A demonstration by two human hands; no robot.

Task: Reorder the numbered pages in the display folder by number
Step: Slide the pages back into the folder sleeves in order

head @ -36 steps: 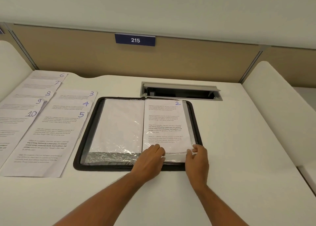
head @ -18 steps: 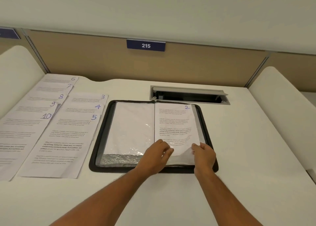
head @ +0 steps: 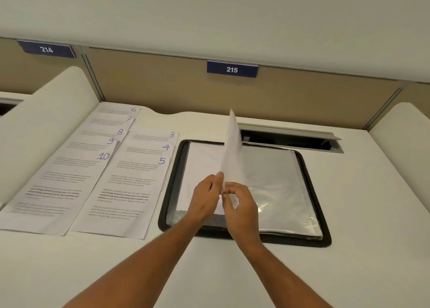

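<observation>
Fingers of both the left hand (head: 206,197) and right hand (head: 239,205) pinch the bottom edge of one sheet (head: 232,149), held upright over the open folder (head: 311,214) on the desk (head: 360,249). Its sleeves look blank. Eight numbered pages (head: 123,179), 3 to 10, lie left in two overlapped columns.

1. The sheet (head: 232,149) I hold by its lower edge stands edge-on and motion-blurred; its number and print cannot be read.
2. My left hand (head: 206,197) and right hand (head: 242,205) cover the near middle of the display folder (head: 311,191), spine included.
3. Pages 6 to 10 (head: 69,168) and 3 to 5 (head: 130,179) overlap; only the topmost sheet of each stack shows in full. Body text too small to read.
4. The near-left corner of the 10 stack is cut off by the picture's left edge.
5. Inside the cable tray (head: 288,137) at the desk's far edge: dark, contents indistinct.
</observation>
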